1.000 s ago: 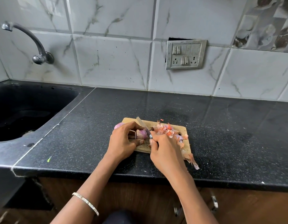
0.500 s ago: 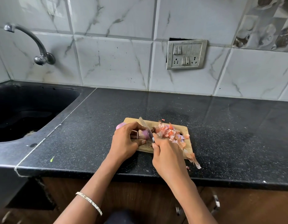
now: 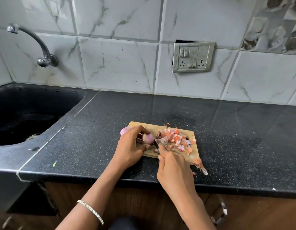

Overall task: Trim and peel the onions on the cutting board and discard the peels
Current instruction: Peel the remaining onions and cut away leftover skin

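A small wooden cutting board lies on the black counter near its front edge. My left hand pins a pink onion down on the board's left part. My right hand grips a knife whose blade rests against the onion's right end. A second peeled onion peeks out behind my left hand at the board's left edge. A heap of pink and orange peels covers the board's right half, and some peels hang over its front right corner.
A black sink is set into the counter at the left, with a curved metal tap on the tiled wall above. A switch and socket plate sits on the wall behind the board. The black granite counter stretches to the right.
The knife blade has come down from a raised tilt to the board beside the onion's right end. My right hand shifted slightly toward me. My left hand kept its hold.
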Action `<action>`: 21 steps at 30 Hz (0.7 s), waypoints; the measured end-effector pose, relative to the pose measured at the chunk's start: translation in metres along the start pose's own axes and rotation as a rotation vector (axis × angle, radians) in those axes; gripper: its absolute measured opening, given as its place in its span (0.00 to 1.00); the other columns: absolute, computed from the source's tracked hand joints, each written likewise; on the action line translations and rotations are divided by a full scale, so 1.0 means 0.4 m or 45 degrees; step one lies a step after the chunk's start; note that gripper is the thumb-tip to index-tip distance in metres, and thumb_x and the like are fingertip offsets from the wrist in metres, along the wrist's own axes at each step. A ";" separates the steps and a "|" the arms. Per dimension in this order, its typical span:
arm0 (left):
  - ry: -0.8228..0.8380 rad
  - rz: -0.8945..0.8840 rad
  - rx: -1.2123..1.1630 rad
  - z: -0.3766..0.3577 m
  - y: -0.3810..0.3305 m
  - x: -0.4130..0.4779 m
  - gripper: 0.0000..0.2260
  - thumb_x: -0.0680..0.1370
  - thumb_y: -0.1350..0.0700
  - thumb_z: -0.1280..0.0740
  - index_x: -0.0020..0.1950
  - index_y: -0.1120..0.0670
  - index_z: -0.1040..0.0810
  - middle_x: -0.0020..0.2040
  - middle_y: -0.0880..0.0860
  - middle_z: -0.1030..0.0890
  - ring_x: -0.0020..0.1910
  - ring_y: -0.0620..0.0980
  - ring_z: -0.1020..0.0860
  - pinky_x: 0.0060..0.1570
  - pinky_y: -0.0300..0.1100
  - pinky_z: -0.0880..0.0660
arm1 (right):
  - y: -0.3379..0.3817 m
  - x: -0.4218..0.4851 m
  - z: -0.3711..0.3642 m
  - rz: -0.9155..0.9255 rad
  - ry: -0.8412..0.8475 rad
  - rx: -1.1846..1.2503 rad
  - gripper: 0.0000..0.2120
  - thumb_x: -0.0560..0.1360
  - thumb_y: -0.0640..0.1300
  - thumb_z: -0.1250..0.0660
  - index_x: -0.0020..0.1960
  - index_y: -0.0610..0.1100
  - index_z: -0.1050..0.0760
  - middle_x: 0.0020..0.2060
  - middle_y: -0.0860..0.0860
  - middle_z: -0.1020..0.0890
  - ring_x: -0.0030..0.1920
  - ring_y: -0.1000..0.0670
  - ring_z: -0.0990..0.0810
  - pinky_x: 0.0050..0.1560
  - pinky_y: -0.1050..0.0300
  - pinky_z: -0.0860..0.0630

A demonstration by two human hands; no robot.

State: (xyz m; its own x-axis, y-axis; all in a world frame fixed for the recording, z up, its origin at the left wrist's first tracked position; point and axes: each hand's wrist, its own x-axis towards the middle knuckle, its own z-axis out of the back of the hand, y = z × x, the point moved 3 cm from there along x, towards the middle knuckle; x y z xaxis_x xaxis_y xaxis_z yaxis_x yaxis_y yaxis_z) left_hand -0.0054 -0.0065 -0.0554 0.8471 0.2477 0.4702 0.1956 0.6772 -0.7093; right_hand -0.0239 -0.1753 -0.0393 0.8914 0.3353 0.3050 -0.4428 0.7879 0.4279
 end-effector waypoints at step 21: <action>-0.209 -0.109 -0.288 0.018 -0.008 -0.008 0.22 0.76 0.67 0.28 0.69 0.55 0.25 0.60 0.51 0.25 0.56 0.40 0.23 0.53 0.28 0.26 | -0.002 -0.003 -0.002 -0.046 -0.001 -0.001 0.22 0.83 0.45 0.41 0.77 0.54 0.34 0.59 0.52 0.17 0.58 0.46 0.18 0.49 0.52 0.21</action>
State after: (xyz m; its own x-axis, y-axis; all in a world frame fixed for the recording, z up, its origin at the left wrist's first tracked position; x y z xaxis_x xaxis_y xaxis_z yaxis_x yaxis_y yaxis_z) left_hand -0.0122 -0.0045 -0.0509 0.7350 0.3174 0.5992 0.3842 0.5331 -0.7538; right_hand -0.0244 -0.1760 -0.0408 0.9068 0.3060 0.2898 -0.4100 0.7999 0.4383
